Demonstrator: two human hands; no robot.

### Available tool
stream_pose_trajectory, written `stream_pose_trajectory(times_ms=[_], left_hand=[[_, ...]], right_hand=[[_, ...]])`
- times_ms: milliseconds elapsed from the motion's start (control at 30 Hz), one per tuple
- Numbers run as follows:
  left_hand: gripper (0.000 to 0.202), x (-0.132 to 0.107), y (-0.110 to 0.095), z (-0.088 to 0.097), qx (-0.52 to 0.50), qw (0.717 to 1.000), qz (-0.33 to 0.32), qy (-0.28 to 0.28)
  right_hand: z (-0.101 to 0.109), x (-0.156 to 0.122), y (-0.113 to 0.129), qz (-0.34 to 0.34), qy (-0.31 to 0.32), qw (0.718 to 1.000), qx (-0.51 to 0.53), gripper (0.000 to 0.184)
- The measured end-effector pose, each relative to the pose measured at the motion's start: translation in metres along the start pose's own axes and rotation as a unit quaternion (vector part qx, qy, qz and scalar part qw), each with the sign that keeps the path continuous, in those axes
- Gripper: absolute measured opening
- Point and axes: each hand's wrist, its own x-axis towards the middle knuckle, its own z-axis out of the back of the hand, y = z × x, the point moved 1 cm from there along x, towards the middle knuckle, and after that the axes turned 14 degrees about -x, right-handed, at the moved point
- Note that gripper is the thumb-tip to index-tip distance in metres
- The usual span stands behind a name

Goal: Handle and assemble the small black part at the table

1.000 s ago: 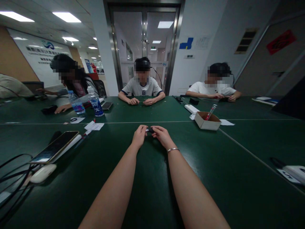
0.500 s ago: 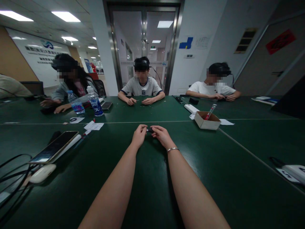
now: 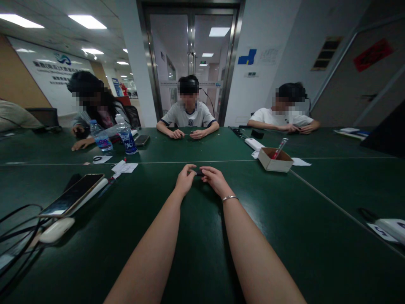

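Both of my hands rest on the dark green table [image 3: 284, 236] in front of me, fingertips meeting. My left hand [image 3: 184, 180] and my right hand [image 3: 215, 179] are pinched on a small dark object [image 3: 199, 172] held between them; its shape is too small to make out. A thin bracelet [image 3: 230, 197] circles my right wrist. My forearms stretch from the bottom edge toward the table's middle.
A phone [image 3: 73, 194], a white device [image 3: 57, 230] and black cables [image 3: 15, 236] lie at the left. Two water bottles [image 3: 126, 136] stand further back. A small cardboard box [image 3: 274, 160] with a pen sits at the right. Three people sit across the table.
My hands stay almost still, fingers shifting slightly on the small object. The person at far left has drawn a hand back from the table.
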Motion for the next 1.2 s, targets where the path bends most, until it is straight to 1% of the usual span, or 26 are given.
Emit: stream_pose_trajectory(times_ms=[133, 233, 500, 867, 967, 1200], left_hand=[[0.025, 0.0000, 0.0005, -0.0010, 0.000, 1.000, 0.014, 0.012], [0.022, -0.0006, 0.0009, -0.0008, -0.011, 1.000, 0.005, 0.023], [0.023, -0.0001, 0.0048, 0.0003, 0.007, 0.999, -0.006, 0.037], [0.028, -0.0006, 0.0020, 0.0000, -0.005, 1.000, 0.011, 0.021], [0.026, -0.0003, 0.0019, 0.0002, 0.003, 1.000, 0.015, 0.016], [0.026, -0.0006, 0.0018, 0.0005, 0.011, 1.000, 0.016, 0.020]], right_hand=[[0.0002, 0.0003, 0.0000, -0.001, -0.002, 1.000, 0.001, 0.031], [0.0004, 0.0007, -0.0005, -0.001, -0.002, 1.000, 0.004, 0.031], [0.0010, 0.0010, -0.0013, 0.002, 0.001, 1.000, 0.014, 0.030], [0.0010, 0.0012, -0.0025, 0.000, 0.002, 1.000, 0.015, 0.030], [0.0015, 0.0017, -0.0035, -0.001, -0.001, 1.000, 0.014, 0.031], [0.0014, 0.0018, -0.0032, 0.000, 0.000, 1.000, 0.013, 0.029]])
